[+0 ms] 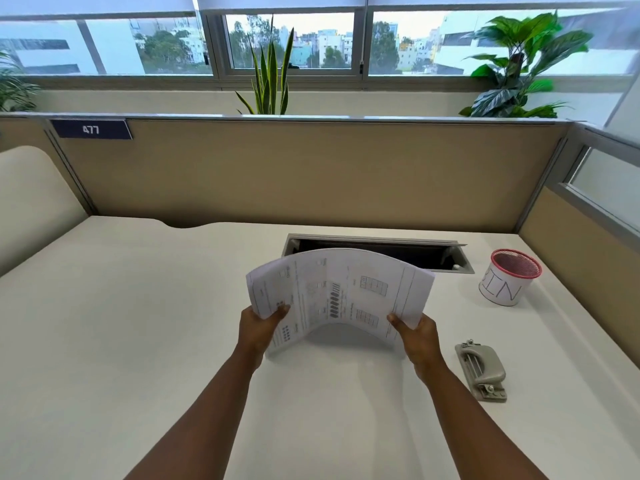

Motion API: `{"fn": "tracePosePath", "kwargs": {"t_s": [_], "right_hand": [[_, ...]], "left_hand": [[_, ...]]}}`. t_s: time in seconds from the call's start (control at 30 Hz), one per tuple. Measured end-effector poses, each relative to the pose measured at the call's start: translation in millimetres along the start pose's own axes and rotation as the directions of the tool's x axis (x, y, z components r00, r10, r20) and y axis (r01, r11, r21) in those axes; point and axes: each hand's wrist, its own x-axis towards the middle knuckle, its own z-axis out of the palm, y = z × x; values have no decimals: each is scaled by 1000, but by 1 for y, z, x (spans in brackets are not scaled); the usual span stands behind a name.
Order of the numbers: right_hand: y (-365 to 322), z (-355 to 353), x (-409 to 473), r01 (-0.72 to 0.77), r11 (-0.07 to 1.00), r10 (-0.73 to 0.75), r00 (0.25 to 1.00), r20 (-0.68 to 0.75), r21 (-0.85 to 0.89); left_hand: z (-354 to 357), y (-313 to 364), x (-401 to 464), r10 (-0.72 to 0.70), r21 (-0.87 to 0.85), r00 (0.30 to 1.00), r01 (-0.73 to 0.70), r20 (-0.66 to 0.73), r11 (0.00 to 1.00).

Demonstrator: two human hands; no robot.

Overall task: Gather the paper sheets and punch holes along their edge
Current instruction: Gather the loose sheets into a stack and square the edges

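A stack of printed paper sheets (341, 291) is held up above the middle of the white desk (138, 323), bowed into an arch. My left hand (258, 329) grips its left edge and my right hand (417, 336) grips its right edge, thumbs on top. The sheets' lower edges rest near the desk surface. A grey hole punch (481, 370) lies on the desk to the right of my right hand, apart from the paper.
A pink mesh cup wrapped in paper marked "BIN" (509, 277) stands at the right back. An open cable hatch (377, 252) is recessed in the desk behind the sheets. Beige partition walls (311, 174) close the back and right sides.
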Motion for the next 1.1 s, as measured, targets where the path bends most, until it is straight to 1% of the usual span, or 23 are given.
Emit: {"fn": "tracePosePath", "kwargs": {"t_s": [0.1,0.27,0.37,0.43,0.63,0.67,0.73,0.77,0.8,0.87,0.9,0.93,1.0,1.07,1.1], "right_hand": [[4,-1,2,-25,1000,25,1000,-17,-10],[2,-1,10,-33,999,33,999,-30,10],[9,-2,11,-63,998,63,998,-27,-22],[13,-1,11,-80,996,78,996,-38,-50],[7,-1,14,-57,990,36,986,-160,-130],[7,0,14,-84,989,60,979,-194,-119],[4,5,13,-197,980,185,951,-248,-25],[3,9,11,-264,964,266,934,-238,41],[1,13,8,-327,938,345,918,-194,116],[-1,22,2,-435,868,453,891,-24,239],[-3,26,-1,-469,833,472,879,65,293],[-3,31,-4,-489,802,473,871,137,343],[-4,38,-8,-485,762,438,874,211,429],[-8,44,-8,-416,748,358,909,212,517],[-10,45,-7,-376,759,324,926,193,532]], "left_hand": [[1,-2,1,-6,43,1000,6,3,999],[1,10,8,46,55,999,-47,22,997],[1,6,7,44,78,997,-49,62,996],[3,2,6,28,68,998,-32,60,997],[6,10,13,7,25,999,-8,36,1000],[7,12,14,3,3,1000,-3,30,1000],[9,16,15,-2,-55,1000,3,16,999],[12,18,14,-7,-83,1000,8,13,997],[14,19,12,-15,-108,1000,17,13,994],[20,20,8,-36,-159,999,40,25,987],[23,19,6,-46,-192,998,52,34,980],[26,19,3,-55,-231,998,63,42,971],[31,17,-2,-71,-307,996,84,54,948],[34,13,-6,-83,-334,994,103,73,937],[35,11,-8,-86,-331,993,110,87,937]]}}
